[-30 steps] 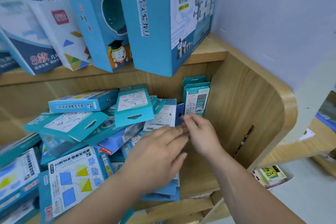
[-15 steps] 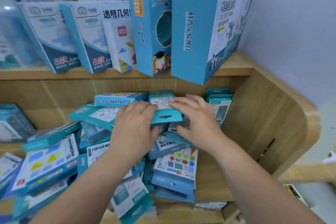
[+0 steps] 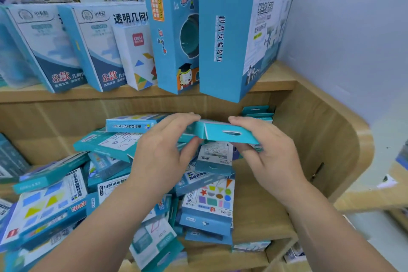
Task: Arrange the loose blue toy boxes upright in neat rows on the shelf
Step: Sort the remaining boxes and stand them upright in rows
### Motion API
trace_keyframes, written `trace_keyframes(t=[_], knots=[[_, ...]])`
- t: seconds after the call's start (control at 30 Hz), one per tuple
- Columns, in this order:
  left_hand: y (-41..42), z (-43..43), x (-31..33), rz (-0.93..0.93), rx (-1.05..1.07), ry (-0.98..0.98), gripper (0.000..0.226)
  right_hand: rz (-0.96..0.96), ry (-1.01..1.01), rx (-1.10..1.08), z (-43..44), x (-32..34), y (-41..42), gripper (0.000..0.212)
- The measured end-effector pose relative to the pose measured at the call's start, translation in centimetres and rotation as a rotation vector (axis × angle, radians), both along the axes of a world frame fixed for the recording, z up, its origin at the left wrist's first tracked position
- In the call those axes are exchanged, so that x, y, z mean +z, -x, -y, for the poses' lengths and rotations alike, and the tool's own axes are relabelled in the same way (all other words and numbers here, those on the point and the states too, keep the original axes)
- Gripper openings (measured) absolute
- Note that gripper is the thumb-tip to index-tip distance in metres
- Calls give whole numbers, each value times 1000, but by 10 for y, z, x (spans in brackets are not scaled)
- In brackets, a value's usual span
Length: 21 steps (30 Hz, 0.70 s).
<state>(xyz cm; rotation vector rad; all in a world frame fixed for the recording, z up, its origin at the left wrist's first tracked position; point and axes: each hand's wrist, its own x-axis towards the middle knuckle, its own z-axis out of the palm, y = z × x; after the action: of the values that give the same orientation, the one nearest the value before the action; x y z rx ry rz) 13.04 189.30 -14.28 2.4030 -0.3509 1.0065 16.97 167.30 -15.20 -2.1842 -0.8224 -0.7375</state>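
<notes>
While left hand (image 3: 163, 157) and right hand (image 3: 271, 159) clamp one blue toy box (image 3: 225, 133) endwise, it looks light.
Thin card probably dents; grip the stiff edges.

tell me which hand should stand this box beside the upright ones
Probably the right hand: it grips the held box on the side nearest the upright boxes at the back right, while the left hand grips the far end.

Teal box (image 3: 223, 135) plain turquoise. Shapes box (image 3: 210, 197) white-faced with red star plus yellow, green, purple, pink shapes, blue edge. Geometry box (image 3: 44, 204) white, blue and yellow pieces. Tall carton (image 3: 223, 35) blue, white front. Shelf (image 3: 326, 139) light wood grain.
</notes>
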Motion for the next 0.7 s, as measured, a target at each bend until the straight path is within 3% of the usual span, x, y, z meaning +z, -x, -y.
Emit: trace_keyframes(t=[0.13, 0.23, 0.3, 0.43, 0.53, 0.7], knots=[[1, 26, 16, 38, -70, 33, 32, 36, -74, -57, 25, 18, 17, 41], [1, 46, 24, -15, -127, 47, 33, -1, -319, -71, 45, 21, 28, 37], [-1, 60, 22, -114, -168, 72, 32, -101, -437, -85, 56, 16, 29, 35], [-12, 83, 3, -314, -168, 168, 25, -421, -417, -122, 66, -12, 25, 25], [-23, 91, -11, -390, -142, 94, 26, -561, -428, -163, 63, -39, 15, 20], [-30, 86, -28, -364, -67, -249, 39, -637, -425, -252, 55, -73, -11, 13]])
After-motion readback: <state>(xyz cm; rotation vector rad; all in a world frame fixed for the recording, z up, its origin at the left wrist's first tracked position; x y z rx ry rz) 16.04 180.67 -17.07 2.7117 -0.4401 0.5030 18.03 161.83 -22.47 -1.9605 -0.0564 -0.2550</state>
